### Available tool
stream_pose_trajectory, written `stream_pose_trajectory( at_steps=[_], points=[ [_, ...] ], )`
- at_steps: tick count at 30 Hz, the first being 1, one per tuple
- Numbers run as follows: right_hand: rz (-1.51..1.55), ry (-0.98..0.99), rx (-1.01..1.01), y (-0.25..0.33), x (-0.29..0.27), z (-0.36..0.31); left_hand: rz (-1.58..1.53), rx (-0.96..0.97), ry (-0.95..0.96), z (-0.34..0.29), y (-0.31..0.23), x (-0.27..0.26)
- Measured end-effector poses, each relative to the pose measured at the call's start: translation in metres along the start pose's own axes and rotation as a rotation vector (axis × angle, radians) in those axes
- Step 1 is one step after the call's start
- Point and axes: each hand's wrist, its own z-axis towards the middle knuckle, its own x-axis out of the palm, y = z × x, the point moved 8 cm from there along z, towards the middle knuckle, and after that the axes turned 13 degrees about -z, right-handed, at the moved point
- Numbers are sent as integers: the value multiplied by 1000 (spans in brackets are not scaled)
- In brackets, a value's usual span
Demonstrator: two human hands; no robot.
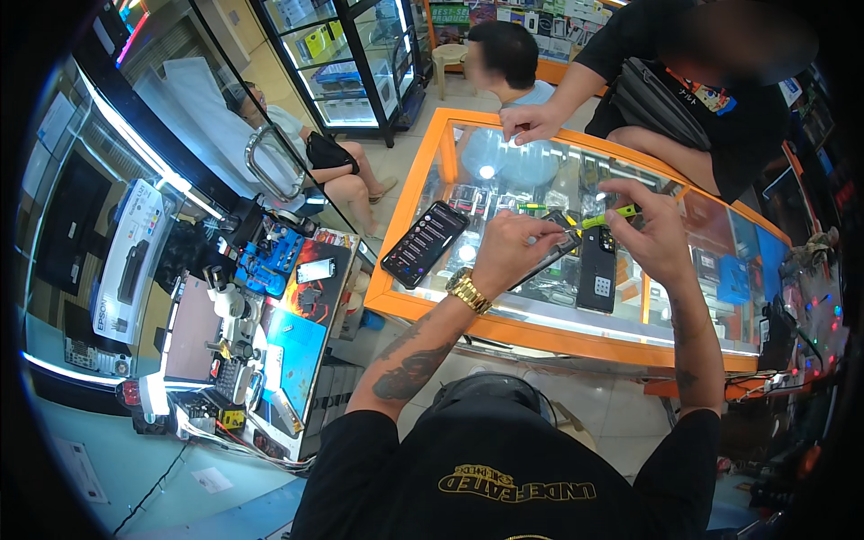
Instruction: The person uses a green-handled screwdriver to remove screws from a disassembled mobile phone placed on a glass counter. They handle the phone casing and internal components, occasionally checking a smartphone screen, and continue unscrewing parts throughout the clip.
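Note:
On the glass counter, my left hand (517,247) has its fingers closed at the upper part of a dark, opened phone (537,270). My right hand (655,236) grips a yellow-green screwdriver (601,219) between thumb and fingers. Its tip points left, down at the phone's upper end beside my left fingertips; the exact contact is too small to make out. Just right of that phone lies a black phone back cover (597,274) with a pale square marking. To the left of my left hand rests a phone with a lit screen (426,243).
The counter (540,335) has an orange frame and goods under its glass. Across it, a person's hand (531,122) leans on the far edge, and another person (506,67) sits beyond. A workbench at left holds a microscope (232,301) and a blue mat (295,346).

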Motion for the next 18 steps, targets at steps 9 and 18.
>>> stream_pose_trajectory(
  at_steps=[9,18],
  points=[
    [62,11,45,-2,-1,1,-56,-47,-9,1,2,-1],
    [16,32,40,2,-4,-1,-8,-23,5,0,0,1]
  ],
)
